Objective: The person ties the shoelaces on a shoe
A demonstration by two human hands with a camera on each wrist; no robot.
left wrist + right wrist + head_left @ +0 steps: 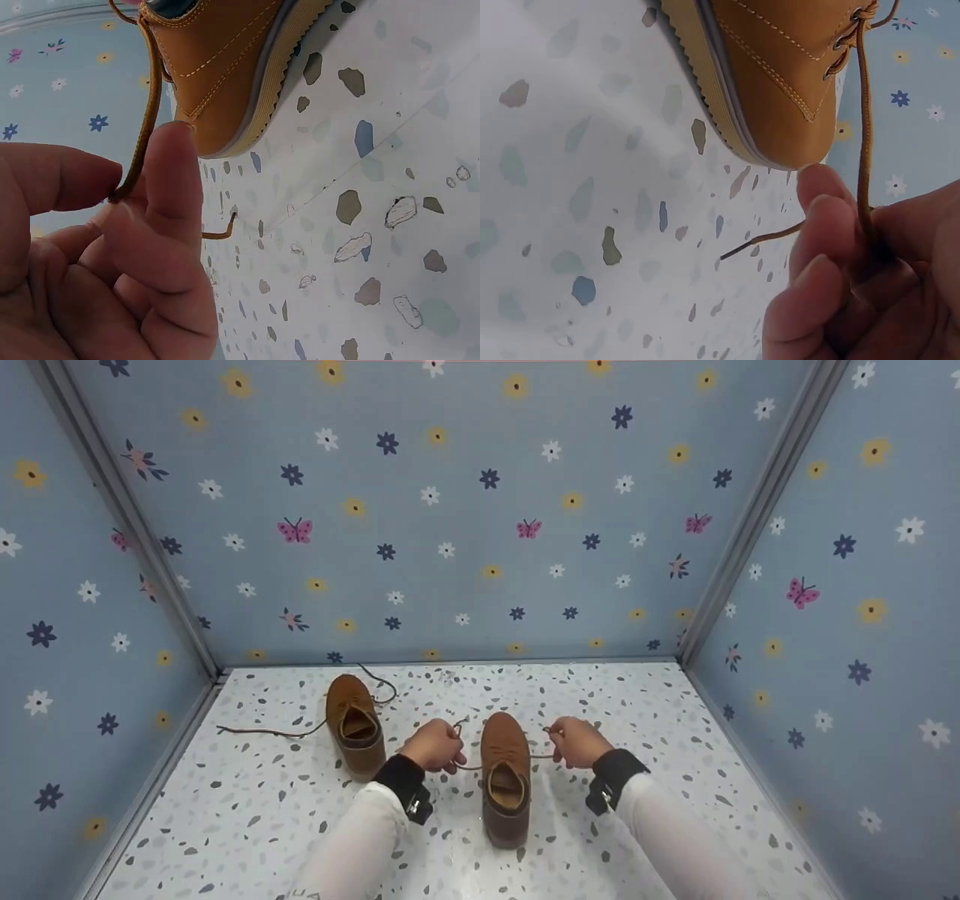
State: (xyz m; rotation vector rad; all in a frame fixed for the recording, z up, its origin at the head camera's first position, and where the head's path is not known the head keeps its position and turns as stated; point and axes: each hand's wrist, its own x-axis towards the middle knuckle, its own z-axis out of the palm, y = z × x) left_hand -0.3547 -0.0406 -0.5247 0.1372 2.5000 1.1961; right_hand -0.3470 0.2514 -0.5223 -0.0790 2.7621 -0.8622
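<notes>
A brown lace-up shoe (504, 735) stands upright on the speckled surface between my hands, toe pointing away. My left hand (436, 745) pinches the lace (152, 97) on the shoe's left between thumb and fingers. On the other side, my right hand (577, 741) pinches the right-hand lace (865, 127). Both laces stretch outward from the eyelets, and a short loose tip hangs past each hand, as the wrist views show. Neither hand is seen gripping the shoe's body.
Further left stands a second brown shoe (347, 690). Its laces are spread, one lace (277, 733) to the left and the other curling toward the back. Blue flower-patterned panels (465, 525) enclose the white speckled surface (600, 840) at the back and both sides.
</notes>
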